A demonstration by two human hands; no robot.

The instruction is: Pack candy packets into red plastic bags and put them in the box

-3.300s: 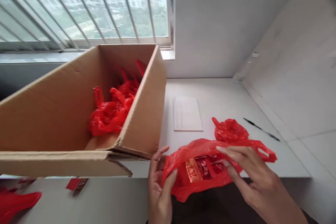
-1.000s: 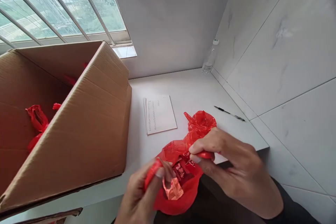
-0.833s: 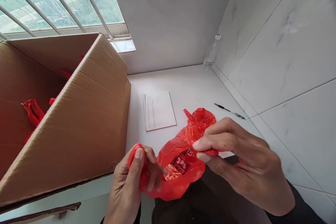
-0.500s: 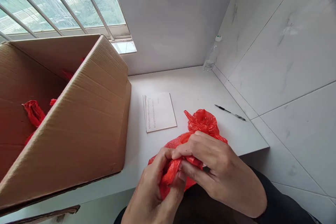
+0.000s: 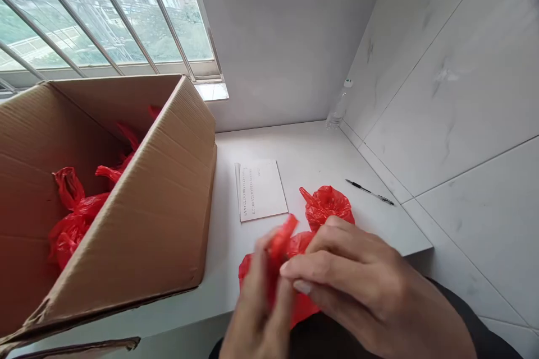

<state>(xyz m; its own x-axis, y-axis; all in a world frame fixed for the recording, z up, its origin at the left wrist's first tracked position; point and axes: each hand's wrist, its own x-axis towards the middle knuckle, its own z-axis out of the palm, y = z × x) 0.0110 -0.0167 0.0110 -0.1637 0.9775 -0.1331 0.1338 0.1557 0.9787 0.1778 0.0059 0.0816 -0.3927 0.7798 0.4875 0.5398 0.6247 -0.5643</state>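
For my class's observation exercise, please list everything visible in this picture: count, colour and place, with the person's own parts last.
Cardboard box: one, brown, left
Plastic bags in the box: several, red, exact count hidden
Handled plastic bag: one, red, at the hands
Bunched plastic bag: one, red, on the table beyond the hands
Printed paper: one stack, white, right of the box
Pen: one, black and clear, table's right
Bottle: one, clear with white cap, far corner
Table: one, white, centre
Barred window: one, upper left
Walls: grey behind, white tiled right
Left hand: one, blurred, holding the handled bag
Right hand: one, fingertips at that bag
Right sleeve: one, dark, lower right
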